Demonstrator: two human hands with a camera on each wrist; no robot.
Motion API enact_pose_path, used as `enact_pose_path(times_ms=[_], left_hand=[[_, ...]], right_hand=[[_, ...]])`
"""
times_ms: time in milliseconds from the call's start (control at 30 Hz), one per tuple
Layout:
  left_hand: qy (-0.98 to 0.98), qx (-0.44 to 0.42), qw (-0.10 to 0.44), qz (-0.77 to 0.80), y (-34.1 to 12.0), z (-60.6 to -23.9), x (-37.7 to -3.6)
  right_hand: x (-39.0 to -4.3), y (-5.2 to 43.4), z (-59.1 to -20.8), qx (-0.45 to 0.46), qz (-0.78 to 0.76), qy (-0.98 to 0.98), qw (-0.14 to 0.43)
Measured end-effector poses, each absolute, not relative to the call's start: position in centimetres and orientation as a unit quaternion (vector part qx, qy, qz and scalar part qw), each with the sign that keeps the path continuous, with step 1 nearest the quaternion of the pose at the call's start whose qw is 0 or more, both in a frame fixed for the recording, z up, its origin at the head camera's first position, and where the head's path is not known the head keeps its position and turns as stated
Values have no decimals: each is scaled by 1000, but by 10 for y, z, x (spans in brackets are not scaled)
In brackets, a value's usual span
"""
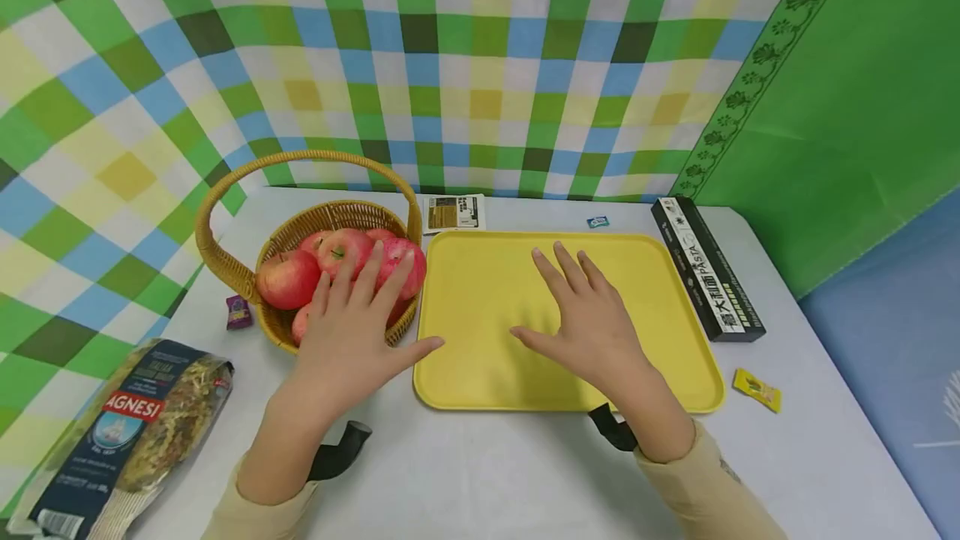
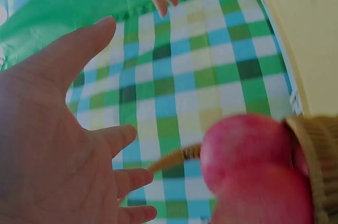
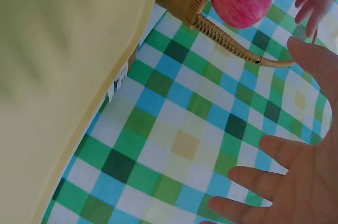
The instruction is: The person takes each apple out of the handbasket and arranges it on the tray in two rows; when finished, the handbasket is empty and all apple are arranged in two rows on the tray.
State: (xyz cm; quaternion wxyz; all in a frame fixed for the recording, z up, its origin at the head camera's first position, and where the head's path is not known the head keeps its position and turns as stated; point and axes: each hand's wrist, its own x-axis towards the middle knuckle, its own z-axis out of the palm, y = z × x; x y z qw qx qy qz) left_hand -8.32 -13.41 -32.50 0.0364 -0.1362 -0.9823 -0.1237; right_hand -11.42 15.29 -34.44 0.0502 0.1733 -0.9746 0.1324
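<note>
Left hand over red apples, wicker basket

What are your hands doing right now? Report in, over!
Left hand open, fingers spread over the apples in the wicker basket. Right hand open, flat above the empty yellow tray. Nothing held, nothing blocking.

White table, bearing a wicker basket, yellow tray, pasta bag, black pasta box, small card, purple candy, yellow candy, tiny blue packet.
</note>
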Motion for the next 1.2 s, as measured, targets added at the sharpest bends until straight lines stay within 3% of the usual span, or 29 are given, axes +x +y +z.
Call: enact_pose_path(times_ms=[300,667,867,1200], left_hand=[[-979,-49,61,-188,-177,-332,-62],[-959,73,43,-269,-230,-370,-46],[-921,90,46,-375,-239,-393,-49],[-793,202,54,-573,-237,-418,-61]], right_hand=[[-119,118,-345,224,187,-956,42],[-112,51,-349,313,221,-923,33],[-107,18,-348,359,218,-907,20],[-110,-27,-349,394,155,-904,59]])
